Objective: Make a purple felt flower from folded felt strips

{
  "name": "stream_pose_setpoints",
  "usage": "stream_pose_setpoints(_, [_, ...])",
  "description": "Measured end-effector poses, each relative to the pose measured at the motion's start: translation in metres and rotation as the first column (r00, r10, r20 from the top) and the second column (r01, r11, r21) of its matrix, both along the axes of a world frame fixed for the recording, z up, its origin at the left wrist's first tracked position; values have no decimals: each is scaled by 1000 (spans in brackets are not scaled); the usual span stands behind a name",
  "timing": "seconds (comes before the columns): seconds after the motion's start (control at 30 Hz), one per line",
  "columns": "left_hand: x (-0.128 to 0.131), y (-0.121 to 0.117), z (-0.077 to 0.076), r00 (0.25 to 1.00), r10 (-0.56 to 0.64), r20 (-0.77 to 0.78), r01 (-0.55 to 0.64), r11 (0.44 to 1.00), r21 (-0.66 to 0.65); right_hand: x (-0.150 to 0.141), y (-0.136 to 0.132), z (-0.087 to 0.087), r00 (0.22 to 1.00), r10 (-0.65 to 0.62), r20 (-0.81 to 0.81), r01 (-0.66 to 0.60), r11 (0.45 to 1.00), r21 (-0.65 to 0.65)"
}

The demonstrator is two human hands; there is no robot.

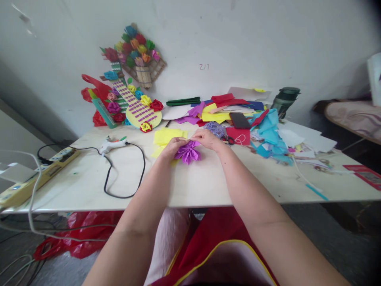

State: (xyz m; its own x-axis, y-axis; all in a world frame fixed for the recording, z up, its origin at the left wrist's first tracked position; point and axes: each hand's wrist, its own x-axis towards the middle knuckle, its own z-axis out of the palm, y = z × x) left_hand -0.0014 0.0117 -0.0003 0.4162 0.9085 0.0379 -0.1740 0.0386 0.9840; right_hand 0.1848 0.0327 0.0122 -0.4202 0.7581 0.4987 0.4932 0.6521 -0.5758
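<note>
Both hands meet over the middle of the table around a purple pleated paper flower [188, 153], fanned out and hanging below the fingers. My left hand [173, 147] is closed on the flower's left upper edge. From above right, my right hand [206, 139] pinches at the flower's top edge. A thin pale stick [182, 139] shows at the left fingertips; how it meets the flower is hidden by the fingers. Yellow paper sheets [164, 137] lie just behind and left of the left hand. Black scissors [228, 140] rest right of the right hand.
A glue gun [111, 145] with a looped black cord and a power strip [38, 174] lie left. Decorated paper guitar [139, 111] and glue bottle [103, 112] stand behind. Coloured paper [220, 113], a phone [239, 120], blue crepe paper [269, 133] and a dark bottle [285, 101] are right.
</note>
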Motion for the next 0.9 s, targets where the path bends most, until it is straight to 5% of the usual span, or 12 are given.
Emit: stream_pose_setpoints(0.9, [3,-4,3,999,3,39,-1,999,-51,-3,-7,0,955,-29,-294,-28,982,-188])
